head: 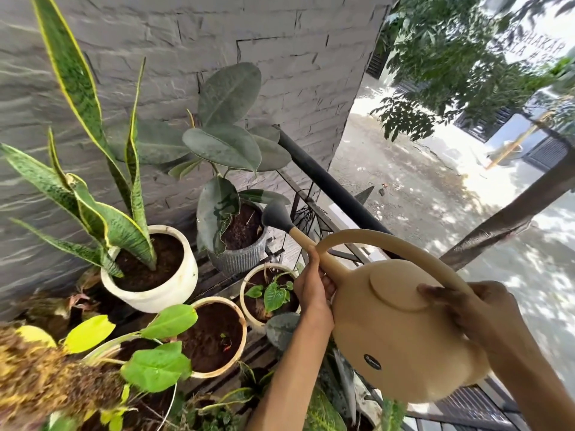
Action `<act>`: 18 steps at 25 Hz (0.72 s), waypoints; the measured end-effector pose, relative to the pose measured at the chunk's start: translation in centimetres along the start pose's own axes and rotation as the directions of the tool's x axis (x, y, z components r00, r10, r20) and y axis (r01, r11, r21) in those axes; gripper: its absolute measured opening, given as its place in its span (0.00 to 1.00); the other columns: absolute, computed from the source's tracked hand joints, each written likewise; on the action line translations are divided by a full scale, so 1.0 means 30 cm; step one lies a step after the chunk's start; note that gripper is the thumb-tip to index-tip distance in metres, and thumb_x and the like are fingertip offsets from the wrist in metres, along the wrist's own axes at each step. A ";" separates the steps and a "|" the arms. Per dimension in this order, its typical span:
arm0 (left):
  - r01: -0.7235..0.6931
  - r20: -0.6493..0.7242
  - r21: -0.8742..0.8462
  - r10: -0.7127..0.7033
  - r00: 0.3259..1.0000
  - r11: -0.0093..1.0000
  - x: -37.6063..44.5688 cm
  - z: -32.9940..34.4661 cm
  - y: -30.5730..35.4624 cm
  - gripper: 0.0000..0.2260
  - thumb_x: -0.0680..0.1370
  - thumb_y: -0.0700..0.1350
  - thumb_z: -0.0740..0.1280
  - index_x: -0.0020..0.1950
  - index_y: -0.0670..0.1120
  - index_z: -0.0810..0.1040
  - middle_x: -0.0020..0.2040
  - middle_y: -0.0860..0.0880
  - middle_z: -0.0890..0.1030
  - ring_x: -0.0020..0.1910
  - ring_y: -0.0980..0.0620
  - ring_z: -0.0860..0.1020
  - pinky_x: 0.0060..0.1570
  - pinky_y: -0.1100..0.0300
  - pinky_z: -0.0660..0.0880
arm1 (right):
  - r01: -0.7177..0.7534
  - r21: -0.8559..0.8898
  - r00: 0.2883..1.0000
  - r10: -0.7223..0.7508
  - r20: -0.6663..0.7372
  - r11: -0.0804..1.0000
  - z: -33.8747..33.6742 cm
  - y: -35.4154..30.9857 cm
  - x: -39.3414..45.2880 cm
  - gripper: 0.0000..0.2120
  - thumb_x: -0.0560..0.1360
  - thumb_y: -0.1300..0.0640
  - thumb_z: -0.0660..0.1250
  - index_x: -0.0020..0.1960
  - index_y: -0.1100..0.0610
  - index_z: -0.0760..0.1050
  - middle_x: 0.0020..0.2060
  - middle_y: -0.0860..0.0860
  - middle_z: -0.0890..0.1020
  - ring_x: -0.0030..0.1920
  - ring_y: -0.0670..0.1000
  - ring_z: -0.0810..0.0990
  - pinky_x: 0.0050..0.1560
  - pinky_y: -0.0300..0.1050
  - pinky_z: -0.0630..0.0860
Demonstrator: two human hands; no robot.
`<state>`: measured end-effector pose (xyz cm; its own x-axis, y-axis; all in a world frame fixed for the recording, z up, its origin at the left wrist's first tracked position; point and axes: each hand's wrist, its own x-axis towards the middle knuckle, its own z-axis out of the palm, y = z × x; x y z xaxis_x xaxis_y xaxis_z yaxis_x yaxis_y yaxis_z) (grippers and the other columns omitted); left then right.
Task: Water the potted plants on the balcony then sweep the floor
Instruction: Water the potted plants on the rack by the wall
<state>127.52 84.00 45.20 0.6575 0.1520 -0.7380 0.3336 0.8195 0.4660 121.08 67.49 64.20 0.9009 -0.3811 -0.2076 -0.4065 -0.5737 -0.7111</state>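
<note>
Grey brick wall (155, 42) behind pots; my left hand (312, 287) grips watering can (401, 334) spout; right hand (476, 309) holds handle; rose over ribbed pot (239, 253).

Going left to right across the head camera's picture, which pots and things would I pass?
White pot with the snake plant → grey ribbed pot with the rubber plant → left hand on the spout → beige watering can → right hand at the handle.
</note>
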 end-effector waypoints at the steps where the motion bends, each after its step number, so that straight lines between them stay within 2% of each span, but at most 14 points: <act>1: -0.005 0.004 0.014 0.005 1.000 1.000 -0.002 -0.001 0.010 0.23 0.75 0.64 0.76 0.47 0.44 0.90 0.41 0.45 0.86 0.42 0.47 0.81 0.38 0.56 0.78 | 0.003 0.006 1.000 -0.003 0.005 1.000 0.002 -0.002 -0.001 0.20 0.66 0.52 0.80 0.25 0.61 0.75 0.16 0.48 0.72 0.26 0.55 0.71 0.32 0.47 0.64; 4: -0.029 0.011 0.022 0.029 1.000 0.999 -0.029 -0.006 0.031 0.20 0.75 0.63 0.76 0.45 0.46 0.91 0.41 0.46 0.88 0.45 0.46 0.83 0.46 0.51 0.81 | 0.027 0.014 0.999 -0.027 0.017 1.000 0.003 -0.007 -0.005 0.21 0.67 0.52 0.81 0.24 0.60 0.74 0.16 0.48 0.71 0.25 0.55 0.70 0.32 0.46 0.63; 7: -0.045 0.001 0.024 0.045 0.999 0.999 -0.040 -0.021 0.043 0.22 0.74 0.65 0.76 0.48 0.45 0.90 0.43 0.46 0.89 0.46 0.46 0.84 0.53 0.47 0.82 | 0.024 0.018 0.999 -0.025 0.026 1.000 0.012 0.000 -0.013 0.21 0.66 0.52 0.81 0.26 0.63 0.76 0.17 0.49 0.71 0.26 0.55 0.70 0.33 0.47 0.63; 11: -0.066 0.034 0.019 0.066 0.997 0.998 -0.074 -0.027 0.054 0.26 0.70 0.67 0.76 0.51 0.45 0.90 0.43 0.45 0.86 0.44 0.46 0.80 0.40 0.54 0.77 | 0.018 0.061 1.000 -0.019 0.010 0.998 0.012 0.021 -0.030 0.20 0.65 0.53 0.81 0.24 0.60 0.76 0.18 0.50 0.70 0.27 0.54 0.68 0.35 0.48 0.62; 14: -0.115 0.045 0.041 0.113 0.993 0.993 -0.104 -0.030 0.059 0.22 0.75 0.64 0.75 0.50 0.46 0.90 0.46 0.44 0.86 0.47 0.46 0.82 0.44 0.53 0.80 | -0.015 0.160 1.000 0.017 -0.008 0.987 0.005 0.066 -0.066 0.20 0.65 0.54 0.81 0.22 0.58 0.75 0.19 0.49 0.67 0.28 0.53 0.65 0.35 0.48 0.60; 18: -0.151 0.077 0.058 0.146 0.986 0.987 -0.167 -0.022 0.075 0.19 0.76 0.61 0.75 0.51 0.46 0.90 0.48 0.43 0.89 0.48 0.46 0.85 0.46 0.53 0.83 | -0.055 0.282 0.998 0.057 0.003 0.958 -0.011 0.119 -0.096 0.22 0.64 0.55 0.81 0.33 0.72 0.75 0.20 0.50 0.65 0.29 0.52 0.63 0.36 0.47 0.58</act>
<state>124.55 85.45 49.63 0.7491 0.2272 -0.6223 0.2692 0.7539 0.5993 116.98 66.29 62.48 0.8770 -0.4106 -0.2497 -0.3962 -0.3239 -0.8591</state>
